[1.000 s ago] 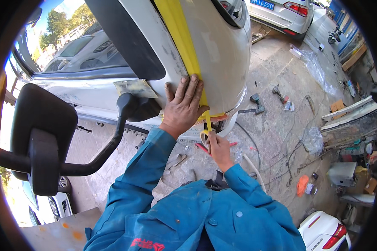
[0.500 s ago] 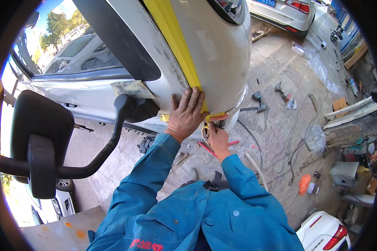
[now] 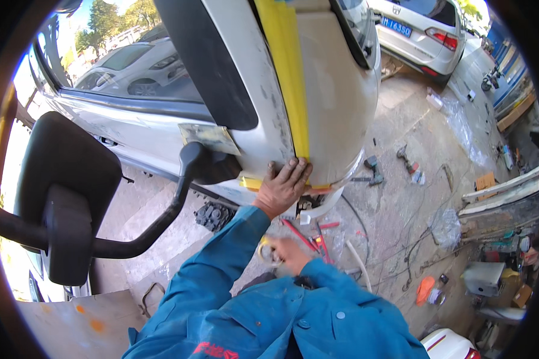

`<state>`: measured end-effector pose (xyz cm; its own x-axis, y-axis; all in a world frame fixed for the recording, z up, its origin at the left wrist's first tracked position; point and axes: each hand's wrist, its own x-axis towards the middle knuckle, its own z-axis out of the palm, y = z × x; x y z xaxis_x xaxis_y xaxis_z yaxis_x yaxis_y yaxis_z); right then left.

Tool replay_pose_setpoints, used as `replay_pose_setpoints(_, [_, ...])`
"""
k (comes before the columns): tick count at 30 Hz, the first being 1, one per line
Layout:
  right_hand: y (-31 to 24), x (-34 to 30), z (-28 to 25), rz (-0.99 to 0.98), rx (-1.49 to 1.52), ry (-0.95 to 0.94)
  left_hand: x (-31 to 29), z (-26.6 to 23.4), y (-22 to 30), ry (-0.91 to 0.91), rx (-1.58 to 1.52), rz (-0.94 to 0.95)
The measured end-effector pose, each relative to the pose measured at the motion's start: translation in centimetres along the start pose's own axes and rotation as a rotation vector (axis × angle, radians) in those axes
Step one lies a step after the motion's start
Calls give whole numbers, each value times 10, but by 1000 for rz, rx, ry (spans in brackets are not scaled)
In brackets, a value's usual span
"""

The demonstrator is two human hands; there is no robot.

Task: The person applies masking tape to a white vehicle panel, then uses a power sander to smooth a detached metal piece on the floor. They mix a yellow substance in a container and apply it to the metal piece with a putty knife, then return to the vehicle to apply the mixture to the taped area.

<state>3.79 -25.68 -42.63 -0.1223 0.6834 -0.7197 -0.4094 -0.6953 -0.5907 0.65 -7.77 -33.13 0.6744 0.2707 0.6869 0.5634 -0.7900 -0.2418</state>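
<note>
My left hand (image 3: 285, 184) lies flat on the corner panel of a pale vehicle (image 3: 334, 84), its fingers stretched over the lower end of a wide yellow masking tape strip (image 3: 292, 90). A shorter yellow tape piece (image 3: 251, 183) shows beside that hand, running across the strip's direction. Below, close to my jacket, my right hand (image 3: 290, 254) is closed on a roll of masking tape (image 3: 268, 251); both are smeared by motion. The roll is apart from the panel. A black mirror on a bent arm (image 3: 185, 179) stands left of my left hand.
Red-handled tools (image 3: 308, 236) and a white hose (image 3: 358, 263) lie on the floor below the panel. Farther right are a cordless power tool (image 3: 374, 170), cables and plastic sheeting (image 3: 464, 134). A white car (image 3: 422, 36) is parked behind. Metal sheet (image 3: 84, 323) fills the lower left.
My right hand has left the panel's lower edge and come down toward my body with the tape roll. My left hand stays on the strip's lower end. The view has shifted.
</note>
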Motion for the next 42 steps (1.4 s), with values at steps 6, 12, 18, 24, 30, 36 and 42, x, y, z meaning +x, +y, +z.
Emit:
replay_pose_setpoints(6, [-49,-63,-26,-338,-58,123,16,-62,-23,-142,-299,32])
replay_pose_setpoints(12, [-113,-156,-16,-815,-247,182,-16,-137,-8,-347,-1321,-801])
replay_pose_setpoints(18, [-115,-162,11,-1015,-477,281,-20,-145,6,-298,-1688,-989])
replay_pose_setpoints(24, [-116,-159,14,-1123,-615,347,-17,-148,2,-238,-1747,-997])
replay_pose_setpoints(30, [-124,-165,28,-988,-353,322,47,-178,-28,-11,-1184,-622])
replay_pose_setpoints(36, [-113,-143,6,-988,-143,283,183,-214,-83,526,-926,-362])
replay_pose_setpoints(42, [-88,-109,-8,-841,-75,291,255,-217,-127,691,-611,-256])
